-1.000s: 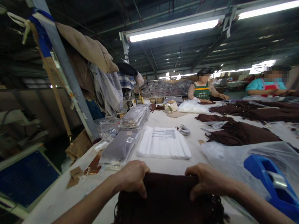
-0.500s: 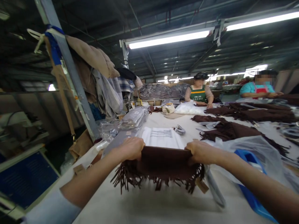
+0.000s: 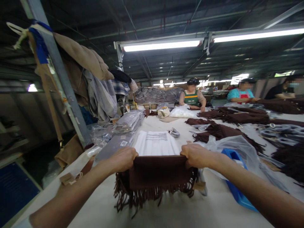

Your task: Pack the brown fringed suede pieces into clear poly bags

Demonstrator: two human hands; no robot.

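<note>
A folded dark brown fringed cloth [image 3: 161, 172] is held up over the near part of the pale table [image 3: 180, 209], its fringe hanging down. My left hand [image 3: 125, 158] grips its upper left corner, fingers closed. My right hand [image 3: 193, 154] is closed on the upper right corner. A small brown tag [image 3: 199, 186] hangs at the cloth's right end. Just behind the cloth lie white printed sheets [image 3: 156, 142]. A grey hook-like object [image 3: 174, 132] lies beyond them.
Bagged grey items [image 3: 129, 121] are stacked at the left, near a metal post [image 3: 61, 76]. On the right are clear plastic bags [image 3: 239, 144], a blue object [image 3: 239, 190] and brown fringed cloths [image 3: 225, 134]. A person in a green apron [image 3: 192, 98] stands across the table.
The view has turned to the right, bringing another person into sight. Both hands still hold the cloth, whose front now hangs straighter and lower.
</note>
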